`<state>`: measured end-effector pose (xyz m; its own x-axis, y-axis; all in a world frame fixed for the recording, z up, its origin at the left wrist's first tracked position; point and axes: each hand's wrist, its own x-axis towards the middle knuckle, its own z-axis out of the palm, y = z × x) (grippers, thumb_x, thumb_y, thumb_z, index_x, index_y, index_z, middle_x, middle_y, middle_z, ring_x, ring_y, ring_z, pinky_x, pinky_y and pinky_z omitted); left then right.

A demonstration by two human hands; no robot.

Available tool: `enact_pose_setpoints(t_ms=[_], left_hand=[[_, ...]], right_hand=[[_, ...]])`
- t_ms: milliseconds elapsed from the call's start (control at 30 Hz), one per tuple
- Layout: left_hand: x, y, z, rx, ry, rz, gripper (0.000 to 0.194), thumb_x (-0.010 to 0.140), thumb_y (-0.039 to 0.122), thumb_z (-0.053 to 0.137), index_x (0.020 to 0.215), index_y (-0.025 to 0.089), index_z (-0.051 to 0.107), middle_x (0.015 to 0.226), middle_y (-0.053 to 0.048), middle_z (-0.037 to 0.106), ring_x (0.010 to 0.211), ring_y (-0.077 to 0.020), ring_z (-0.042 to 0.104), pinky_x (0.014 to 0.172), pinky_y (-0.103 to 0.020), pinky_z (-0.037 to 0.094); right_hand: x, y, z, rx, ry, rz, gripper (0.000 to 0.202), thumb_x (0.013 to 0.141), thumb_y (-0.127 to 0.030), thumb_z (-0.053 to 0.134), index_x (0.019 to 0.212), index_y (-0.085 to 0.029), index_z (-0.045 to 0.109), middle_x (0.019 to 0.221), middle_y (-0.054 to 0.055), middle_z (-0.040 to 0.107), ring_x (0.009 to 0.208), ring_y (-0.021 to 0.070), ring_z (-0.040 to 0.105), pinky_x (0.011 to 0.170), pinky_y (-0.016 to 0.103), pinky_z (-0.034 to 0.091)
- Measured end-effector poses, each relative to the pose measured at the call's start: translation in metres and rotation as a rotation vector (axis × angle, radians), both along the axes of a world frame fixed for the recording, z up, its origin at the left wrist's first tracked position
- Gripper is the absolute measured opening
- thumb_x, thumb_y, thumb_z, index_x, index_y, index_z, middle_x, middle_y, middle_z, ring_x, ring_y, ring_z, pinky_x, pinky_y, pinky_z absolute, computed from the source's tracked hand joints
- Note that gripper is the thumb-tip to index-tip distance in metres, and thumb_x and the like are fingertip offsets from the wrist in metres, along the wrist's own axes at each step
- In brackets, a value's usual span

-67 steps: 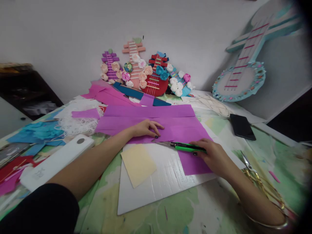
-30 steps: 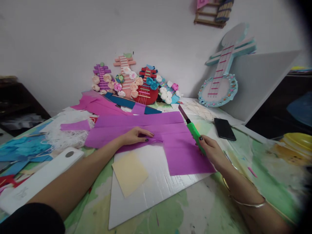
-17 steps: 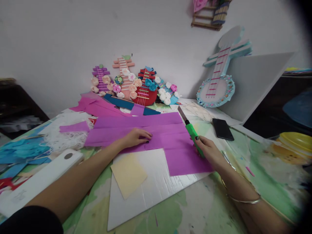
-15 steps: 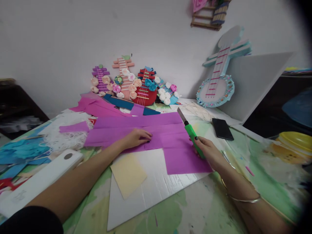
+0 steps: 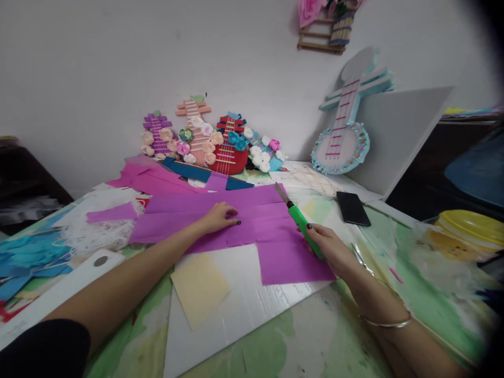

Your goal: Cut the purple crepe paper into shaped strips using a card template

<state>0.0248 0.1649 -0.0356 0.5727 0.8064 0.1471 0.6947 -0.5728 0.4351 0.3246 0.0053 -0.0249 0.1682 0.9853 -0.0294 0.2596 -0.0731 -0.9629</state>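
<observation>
Purple crepe paper (image 5: 271,229) is spread across the middle of the table, with a separate-looking purple piece (image 5: 293,265) at its front right. On the sheet rests my left hand (image 5: 220,218), fingers loosely bent, the thumb apart from them and nothing held. My right hand (image 5: 328,247) grips the green handle of a utility knife (image 5: 301,220) over the right side of the paper. Its blade is out and points up and away to the left. Under the paper lies a white board (image 5: 220,331) with a cream-coloured square (image 5: 200,289) on it.
Scissors (image 5: 362,260) lie beside my right wrist, with a black phone (image 5: 352,208) beyond. White shredded paper (image 5: 98,226) and a long white device (image 5: 79,289) are on the left. Guitar-shaped crafts (image 5: 228,152) line the wall; a yellow-lidded tub (image 5: 468,231) stands right.
The view has shifted slightly. My left fingers are a little more bent and raised off the purple paper. My right hand keeps hold of the utility knife in nearly the same pose.
</observation>
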Motion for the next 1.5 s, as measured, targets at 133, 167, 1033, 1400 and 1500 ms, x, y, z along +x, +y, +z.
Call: enact_pose_setpoints(t_ms=[133, 167, 1033, 1400, 1500], left_hand=[[0.010, 0.016, 0.009, -0.179, 0.122, -0.013, 0.029, 0.084, 0.041, 0.065, 0.093, 0.013, 0.061, 0.081, -0.002, 0.062, 0.069, -0.0149, 0.058, 0.066, -0.030, 0.048], [0.012, 0.019, 0.012, -0.220, 0.154, -0.030, 0.028, 0.087, 0.041, 0.062, 0.088, 0.013, 0.060, 0.076, 0.000, 0.060, 0.064, -0.0129, 0.056, 0.063, -0.028, 0.047], [0.257, -0.010, 0.008, 0.400, 0.122, -0.248, 0.029, 0.093, 0.032, 0.057, 0.117, 0.015, 0.057, 0.114, -0.009, 0.059, 0.095, -0.0203, 0.062, 0.080, -0.040, 0.053], [0.056, 0.059, 0.029, 0.345, 0.151, 0.071, 0.030, 0.087, 0.032, 0.058, 0.113, 0.018, 0.058, 0.123, -0.013, 0.055, 0.114, -0.0275, 0.054, 0.093, -0.035, 0.043], [-0.021, 0.073, 0.036, 0.309, 0.205, 0.265, 0.037, 0.076, 0.030, 0.070, 0.105, 0.011, 0.059, 0.115, -0.019, 0.058, 0.111, -0.0368, 0.054, 0.090, -0.044, 0.042]], right_hand=[[-0.003, 0.000, 0.002, 0.008, 0.144, -0.053, 0.039, 0.070, -0.056, 0.062, 0.074, -0.017, 0.056, 0.055, -0.003, 0.048, 0.047, 0.0093, 0.042, 0.044, 0.024, 0.024], [-0.003, 0.000, 0.003, 0.019, 0.180, -0.081, 0.039, 0.070, -0.055, 0.062, 0.074, -0.017, 0.056, 0.057, -0.003, 0.049, 0.047, 0.0093, 0.043, 0.044, 0.024, 0.025], [0.016, -0.006, 0.030, 0.475, 0.566, -0.601, 0.033, 0.074, -0.044, 0.065, 0.090, -0.015, 0.066, 0.067, -0.002, 0.056, 0.052, 0.0080, 0.048, 0.049, 0.023, 0.034], [0.004, -0.006, 0.027, 0.246, 0.422, -0.392, 0.039, 0.069, -0.049, 0.068, 0.091, -0.018, 0.066, 0.067, -0.001, 0.053, 0.052, 0.0102, 0.048, 0.043, 0.023, 0.028], [-0.002, -0.005, 0.022, 0.175, 0.406, -0.329, 0.039, 0.067, -0.047, 0.069, 0.092, -0.017, 0.067, 0.064, -0.002, 0.052, 0.050, 0.0103, 0.047, 0.043, 0.023, 0.028]])
